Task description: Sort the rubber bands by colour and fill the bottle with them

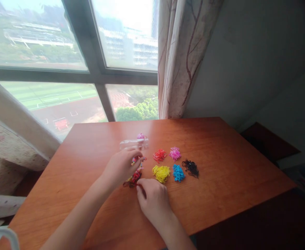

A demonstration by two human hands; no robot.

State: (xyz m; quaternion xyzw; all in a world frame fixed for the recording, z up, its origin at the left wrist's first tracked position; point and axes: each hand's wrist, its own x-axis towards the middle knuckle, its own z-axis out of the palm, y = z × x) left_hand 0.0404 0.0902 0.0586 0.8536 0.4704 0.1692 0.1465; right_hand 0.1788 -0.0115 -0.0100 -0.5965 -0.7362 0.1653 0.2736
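Observation:
My left hand (122,166) is above a mixed pile of small rubber bands (136,176), its thumb and forefinger pinched on a little reddish rubber band (144,158). My right hand (154,197) rests at the near right side of that pile. Its fingertips are closed at the dark bands; what they hold, if anything, is hidden. Right of the hands lie single-colour heaps: red bands (159,155), pink bands (174,153), yellow bands (161,173), blue bands (178,173) and black bands (190,168). Part of the mixed pile is covered by my left hand.
Behind my left hand a clear plastic bag or wrapper (133,143) lies on the brown wooden table (220,194), beside a small purple-pink bundle (141,136). A window frame (96,74) and a curtain (178,59) stand beyond the far edge. A white curved rail (8,233) shows at lower left.

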